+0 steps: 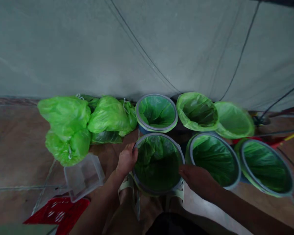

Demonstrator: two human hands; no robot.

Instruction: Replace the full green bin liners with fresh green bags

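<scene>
A bucket lined with a green plastic bag (158, 163) stands on the floor right in front of me. My left hand (126, 160) is closed on its left rim, fingers curled over the grey ring. My right hand (196, 178) rests against the right rim, its fingers hidden by the back of the hand. Both forearms reach in from the bottom edge.
Several more green-lined buckets (156, 112) (214, 160) (266, 166) stand behind and to the right. Tied full green bags (66, 125) lie at the left. A clear plastic tub (84, 176) and a red crate (58, 212) lie at the lower left. A grey tarp (137, 42) hangs behind.
</scene>
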